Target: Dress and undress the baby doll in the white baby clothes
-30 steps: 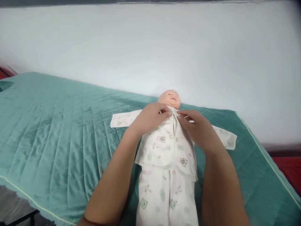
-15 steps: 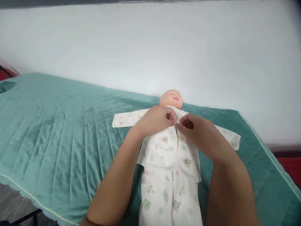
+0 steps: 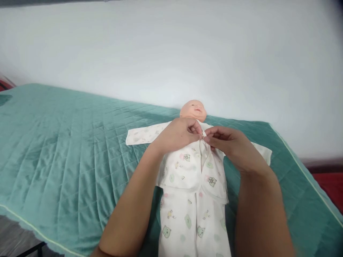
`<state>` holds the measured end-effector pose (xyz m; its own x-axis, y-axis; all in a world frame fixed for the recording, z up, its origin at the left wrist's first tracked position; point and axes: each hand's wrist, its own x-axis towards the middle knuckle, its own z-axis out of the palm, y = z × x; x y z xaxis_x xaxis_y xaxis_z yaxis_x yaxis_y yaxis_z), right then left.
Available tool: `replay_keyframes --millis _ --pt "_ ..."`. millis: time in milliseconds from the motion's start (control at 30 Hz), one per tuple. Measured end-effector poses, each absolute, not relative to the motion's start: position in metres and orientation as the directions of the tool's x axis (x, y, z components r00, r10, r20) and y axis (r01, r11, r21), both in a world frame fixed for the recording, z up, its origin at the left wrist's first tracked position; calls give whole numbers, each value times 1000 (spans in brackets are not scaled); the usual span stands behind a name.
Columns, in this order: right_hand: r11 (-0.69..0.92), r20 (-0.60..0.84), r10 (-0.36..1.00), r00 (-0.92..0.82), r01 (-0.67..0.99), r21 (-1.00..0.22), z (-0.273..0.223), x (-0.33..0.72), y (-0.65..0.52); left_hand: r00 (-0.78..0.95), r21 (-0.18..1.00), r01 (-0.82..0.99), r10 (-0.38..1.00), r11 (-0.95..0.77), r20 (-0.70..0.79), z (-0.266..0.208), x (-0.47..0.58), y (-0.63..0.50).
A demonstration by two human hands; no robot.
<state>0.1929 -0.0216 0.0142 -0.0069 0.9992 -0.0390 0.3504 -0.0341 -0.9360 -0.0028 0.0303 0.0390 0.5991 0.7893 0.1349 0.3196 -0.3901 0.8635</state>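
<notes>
A baby doll (image 3: 193,110) lies on its back, dressed in a white baby shirt (image 3: 184,166) and matching trousers (image 3: 182,221) printed with green and pink animals. At the upper chest, my left hand (image 3: 183,134) pinches one front edge of the shirt between thumb and fingers. My right hand (image 3: 230,144) grips the opposite front edge, its fingertips almost meeting the left ones. Whatever fastener may be between the fingertips is too small to make out. Below the hands the front edges hang slightly apart, and both sleeves stretch out sideways.
A quilted green cover (image 3: 72,153) spreads beneath the doll and across the bed. Behind it rises a white wall (image 3: 166,50). Red fabric (image 3: 327,189) shows at the right, and a dark metal bar (image 3: 32,249) at lower left.
My right hand has turned and lifted its shirt edge a little, so the front gapes more below the fingers. My left hand keeps its pinch. The view has shifted slightly.
</notes>
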Motion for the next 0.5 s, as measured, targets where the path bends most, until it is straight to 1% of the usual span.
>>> replay_keyframes --millis 100,233,367,500 --pt "-32 -51 998 -45 341 -940 14 193 -21 586 869 319 799 -377 132 39 -2 31" --pt "-21 -58 993 -108 316 -948 17 193 -22 614 869 290 774 -401 153 37 -4 32" --pt "16 -35 986 -165 301 -953 19 191 -22 636 863 291 757 -414 149 37 -5 32" --pt "62 5 988 -155 366 -929 18 187 -21 641 866 266 749 -423 169 36 -5 33"
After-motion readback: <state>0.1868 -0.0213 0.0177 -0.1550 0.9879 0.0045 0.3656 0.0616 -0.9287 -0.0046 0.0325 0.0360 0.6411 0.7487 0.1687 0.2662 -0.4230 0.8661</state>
